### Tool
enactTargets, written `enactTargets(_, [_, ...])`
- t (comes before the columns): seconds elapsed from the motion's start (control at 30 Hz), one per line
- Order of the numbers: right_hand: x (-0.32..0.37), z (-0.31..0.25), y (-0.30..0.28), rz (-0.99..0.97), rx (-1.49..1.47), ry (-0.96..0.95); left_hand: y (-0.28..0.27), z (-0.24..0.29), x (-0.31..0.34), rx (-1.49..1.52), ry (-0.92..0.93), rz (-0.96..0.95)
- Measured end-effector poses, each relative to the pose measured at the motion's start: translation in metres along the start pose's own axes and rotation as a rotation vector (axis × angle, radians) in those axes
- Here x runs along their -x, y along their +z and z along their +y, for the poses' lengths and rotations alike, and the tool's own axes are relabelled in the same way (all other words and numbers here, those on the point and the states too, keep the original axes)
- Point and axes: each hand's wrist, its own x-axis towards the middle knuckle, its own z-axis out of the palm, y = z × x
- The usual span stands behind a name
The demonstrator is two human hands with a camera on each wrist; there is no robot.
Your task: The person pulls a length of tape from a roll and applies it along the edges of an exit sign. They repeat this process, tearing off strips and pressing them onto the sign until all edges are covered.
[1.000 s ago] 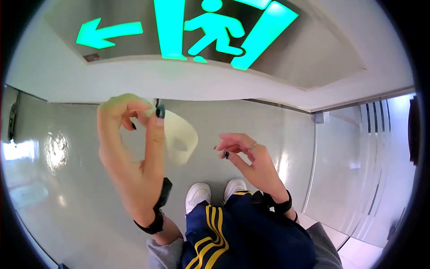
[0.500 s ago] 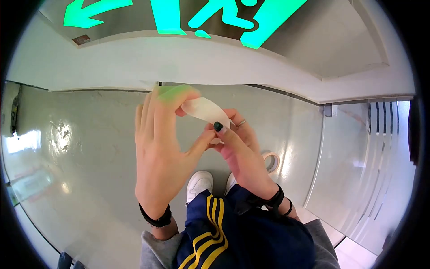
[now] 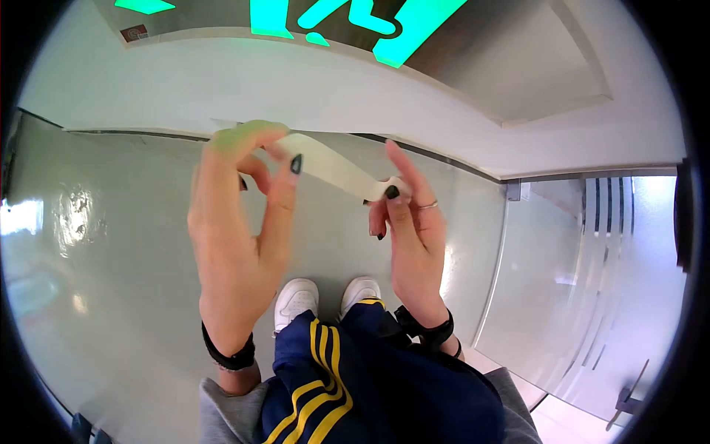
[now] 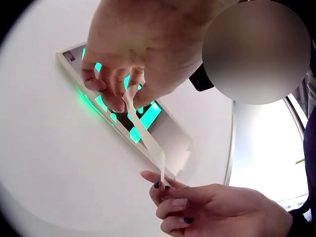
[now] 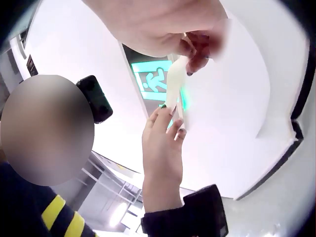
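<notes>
A pale strip of tape [image 3: 336, 169] stretches between both hands, held up before a white wall with a green exit sign [image 3: 318, 18]. My left hand [image 3: 277, 148] pinches the strip's upper left end between thumb and curled fingers. My right hand [image 3: 388, 189] pinches the lower right end, with its index finger pointing up. In the left wrist view the tape [image 4: 145, 136] runs from the left hand [image 4: 126, 96] down to the right hand [image 4: 165, 180], across the exit sign [image 4: 148, 113]. In the right wrist view the right hand [image 5: 190, 47] grips the tape [image 5: 173, 84] above the left hand [image 5: 165, 116].
A glossy grey floor [image 3: 96, 244] lies below, with my white shoes [image 3: 296, 300] and navy trousers with yellow stripes [image 3: 325, 370]. The white wall's base [image 3: 148, 89] runs across the top. A frosted glass door [image 3: 592, 281] stands at the right.
A second ago the left hand alone held a curled piece of tape. The hands then met, the right hand took one end, and the strip is now drawn out straight between them.
</notes>
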Motion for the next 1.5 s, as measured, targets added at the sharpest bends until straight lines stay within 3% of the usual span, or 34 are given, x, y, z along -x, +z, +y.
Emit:
enactTargets(0.1, [0.001, -0.006, -0.005, 0.107, 0.000, -0.002, 0.001, 0.005, 0.000, -0.002, -0.095, 0.038])
enactTargets(0.23, [0.000, -0.001, -0.023, 0.169, 0.082, -0.043, 0.003, 0.010, 0.002, -0.025, -0.027, -0.022])
enactTargets(0.33, [-0.002, 0.000, -0.027, 0.251, -0.006, -0.077, 0.004, 0.019, -0.001, 0.014, -0.003, -0.050])
enactTargets(0.4, [-0.001, 0.003, -0.036, 0.172, -0.223, -0.007, 0.005, 0.028, -0.004, -0.026, 0.024, -0.050])
enactTargets(0.53, [-0.007, -0.002, -0.044, 0.210, -0.406, -0.091, 0.010, 0.038, -0.031, -0.060, 0.263, 0.003])
enactTargets(0.6, [-0.005, -0.019, -0.051, 0.276, -0.441, -0.140, 0.015, 0.059, -0.054, -0.095, 0.469, 0.018])
enactTargets(0.7, [-0.008, -0.076, -0.066, 0.391, -0.528, -0.389, 0.011, 0.115, -0.097, -0.143, 0.613, -0.069])
enactTargets(0.77, [-0.010, -0.110, -0.083, 0.405, -0.389, -0.588, 0.018, 0.148, -0.118, -0.036, 0.629, -0.028])
enactTargets(0.83, [-0.007, -0.150, -0.097, 0.567, -0.010, -0.749, 0.022, 0.183, -0.141, 0.046, 0.635, 0.016])
enactTargets(0.87, [-0.001, -0.170, -0.098, 0.622, -0.038, -0.760, 0.020, 0.199, -0.147, 0.054, 0.681, -0.025])
enactTargets(0.93, [0.006, -0.206, -0.103, 0.619, -0.114, -0.969, 0.026, 0.235, -0.157, 0.192, 0.695, 0.144])
enactTargets(0.97, [0.010, -0.214, -0.102, 0.667, -0.121, -0.989, 0.029, 0.248, -0.158, 0.216, 0.731, 0.116])
enactTargets(1.03, [0.012, -0.229, -0.107, 0.638, -0.263, -1.026, 0.036, 0.270, -0.156, 0.220, 0.721, 0.276])
enactTargets(1.17, [-0.005, -0.207, -0.087, 0.587, -0.463, -0.903, 0.041, 0.264, -0.158, 0.179, 0.660, 0.300])
enactTargets(1.23, [-0.007, -0.188, -0.079, 0.649, -0.402, -0.879, 0.041, 0.253, -0.149, 0.192, 0.629, 0.249])
enactTargets(1.3, [-0.009, -0.164, -0.084, 0.710, -0.375, -0.826, 0.043, 0.245, -0.142, -0.245, 0.763, 0.346])
enactTargets(1.33, [-0.004, -0.152, -0.095, 0.637, -0.262, -0.844, 0.041, 0.242, -0.143, -0.265, 0.777, 0.324])
enactTargets(1.37, [0.000, -0.143, -0.104, 0.560, -0.144, -0.868, 0.042, 0.235, -0.149, -0.105, 0.760, 0.256])
enactTargets(1.4, [0.001, -0.141, -0.105, 0.434, -0.309, -0.817, 0.045, 0.228, -0.153, 0.065, 0.738, 0.193])
enactTargets(1.43, [0.004, -0.143, -0.105, 0.447, -0.318, -0.823, 0.046, 0.227, -0.151, 0.067, 0.751, 0.183])
enactTargets(1.5, [0.011, -0.147, -0.107, 0.590, -0.130, -0.823, 0.048, 0.225, -0.147, 0.158, 0.467, 0.020])
